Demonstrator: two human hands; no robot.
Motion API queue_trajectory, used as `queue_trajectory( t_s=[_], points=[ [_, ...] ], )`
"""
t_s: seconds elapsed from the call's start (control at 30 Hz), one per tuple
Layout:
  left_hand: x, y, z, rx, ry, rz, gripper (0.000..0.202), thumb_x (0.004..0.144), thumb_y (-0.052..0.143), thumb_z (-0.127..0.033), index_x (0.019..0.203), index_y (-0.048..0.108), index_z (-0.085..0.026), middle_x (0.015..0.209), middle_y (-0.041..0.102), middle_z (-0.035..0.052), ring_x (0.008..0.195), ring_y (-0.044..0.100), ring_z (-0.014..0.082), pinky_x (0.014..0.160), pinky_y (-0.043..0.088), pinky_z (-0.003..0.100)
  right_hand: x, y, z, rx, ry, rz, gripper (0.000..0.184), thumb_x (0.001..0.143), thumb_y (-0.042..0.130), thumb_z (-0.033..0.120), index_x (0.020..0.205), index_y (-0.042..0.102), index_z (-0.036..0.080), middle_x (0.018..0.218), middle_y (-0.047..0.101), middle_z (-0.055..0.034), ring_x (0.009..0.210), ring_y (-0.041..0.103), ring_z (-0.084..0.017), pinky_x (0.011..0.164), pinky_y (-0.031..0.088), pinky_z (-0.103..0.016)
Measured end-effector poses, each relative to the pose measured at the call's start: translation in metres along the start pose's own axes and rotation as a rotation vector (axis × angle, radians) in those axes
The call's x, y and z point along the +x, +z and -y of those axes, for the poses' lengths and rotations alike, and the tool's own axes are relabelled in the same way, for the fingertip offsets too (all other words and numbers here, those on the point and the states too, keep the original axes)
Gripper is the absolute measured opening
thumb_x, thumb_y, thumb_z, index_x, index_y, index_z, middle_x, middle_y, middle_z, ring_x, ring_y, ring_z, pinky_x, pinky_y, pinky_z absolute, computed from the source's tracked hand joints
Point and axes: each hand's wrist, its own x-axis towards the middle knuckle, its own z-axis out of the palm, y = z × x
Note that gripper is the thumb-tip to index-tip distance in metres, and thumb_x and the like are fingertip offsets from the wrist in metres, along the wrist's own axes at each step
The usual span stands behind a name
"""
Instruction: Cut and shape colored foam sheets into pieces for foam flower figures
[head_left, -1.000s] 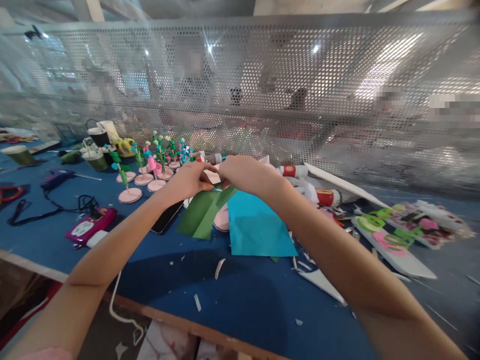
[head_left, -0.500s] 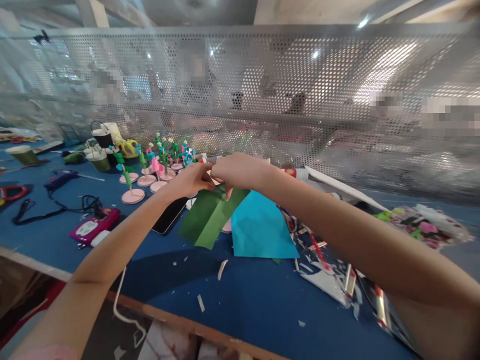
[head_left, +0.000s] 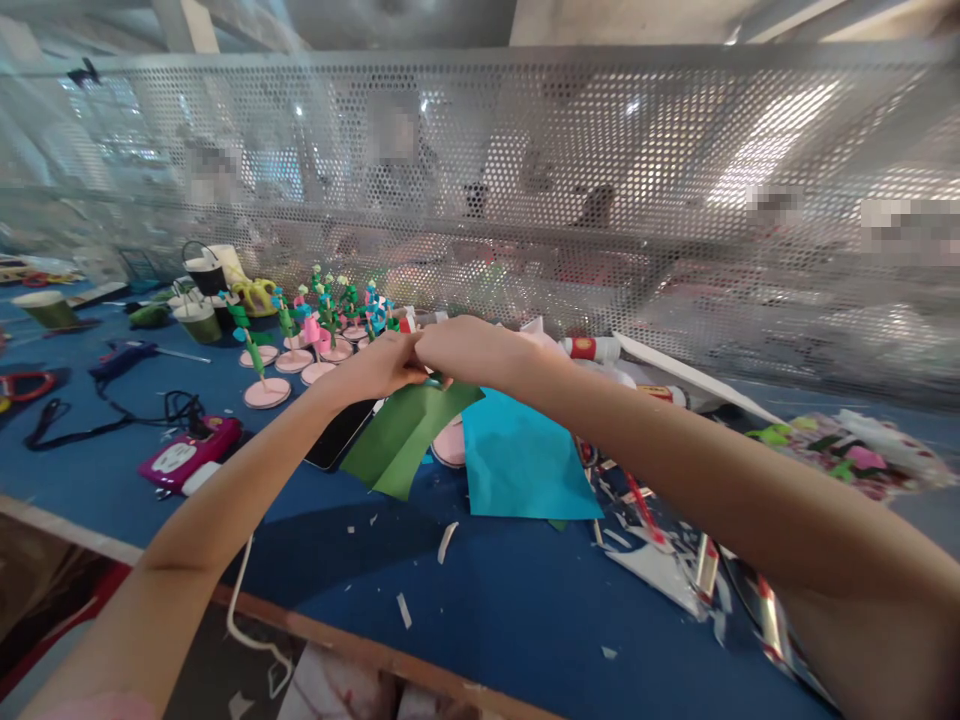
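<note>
Both my hands meet over the middle of the table, at the upper edge of a green sheet of paper (head_left: 411, 432) with a crease down it. My left hand (head_left: 386, 362) is closed on that edge, with its fingertips partly covered. My right hand (head_left: 469, 350) bends over beside it, touching it, and pinches the same edge; most of its fingers are hidden. Right of the green paper lies a blue sheet of paper (head_left: 525, 460), under my right forearm. Between the sheets a round pink disc (head_left: 450, 443) shows in part.
Several small paper plants on pink discs (head_left: 267, 392) stand at back left. A black phone (head_left: 337, 435), a purple device (head_left: 193, 455) and a glue gun (head_left: 124, 360) lie left. White scraps (head_left: 652, 575) and glue bottles (head_left: 592, 348) lie right. A perforated metal screen (head_left: 495, 180) rises behind.
The green paper has shifted slightly left with my hands, uncovering more of the pink disc. My right hand and forearm have dropped a little, and glue bottles show more clearly behind.
</note>
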Motion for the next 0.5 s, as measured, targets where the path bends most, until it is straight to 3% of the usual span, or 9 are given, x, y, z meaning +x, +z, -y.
queue_trajectory(
  t_s=[0.1, 0.2, 0.33, 0.5],
  points=[
    [-0.003, 0.0, -0.003, 0.135, 0.041, -0.049, 0.02, 0.072, 0.058, -0.013, 0.093, 0.058, -0.013, 0.082, 0.069, 0.0067, 0.081, 0.063, 0.0195, 0.07, 0.045, 0.027, -0.001, 0.005, -0.001, -0.066, 0.02, -0.064, 0.015, 0.078, 0.06, 0.015, 0.089, 0.069, 0.011, 0.078, 0.069, -0.0107, 0.071, 0.065, -0.018, 0.065, 0.043, -0.027],
    [-0.005, 0.0, -0.008, 0.224, -0.002, -0.088, 0.016, 0.073, 0.062, -0.018, 0.088, 0.059, -0.012, 0.081, 0.068, 0.0085, 0.083, 0.063, 0.022, 0.071, 0.044, 0.028, -0.003, 0.007, -0.002, -0.097, 0.058, -0.079, 0.013, 0.075, 0.064, 0.015, 0.087, 0.069, 0.012, 0.081, 0.069, -0.0112, 0.073, 0.066, -0.019, 0.063, 0.044, -0.027],
    [-0.004, -0.001, -0.014, 0.16, -0.122, -0.093, 0.016, 0.07, 0.065, -0.016, 0.084, 0.06, -0.013, 0.07, 0.068, 0.0047, 0.072, 0.064, 0.0193, 0.062, 0.043, 0.026, -0.005, 0.006, -0.003, -0.108, 0.109, -0.077, 0.013, 0.073, 0.068, 0.016, 0.085, 0.068, 0.012, 0.085, 0.068, -0.0124, 0.079, 0.065, -0.023, 0.059, 0.043, -0.026],
    [-0.002, 0.0, -0.015, 0.038, -0.155, -0.107, 0.028, 0.063, 0.068, -0.01, 0.09, 0.061, -0.016, 0.066, 0.068, -0.0004, 0.062, 0.063, 0.0155, 0.056, 0.041, 0.023, -0.008, 0.009, -0.002, -0.106, 0.124, -0.125, 0.016, 0.073, 0.069, 0.023, 0.086, 0.067, 0.012, 0.084, 0.067, -0.0124, 0.079, 0.065, -0.023, 0.058, 0.042, -0.026]
  ],
)
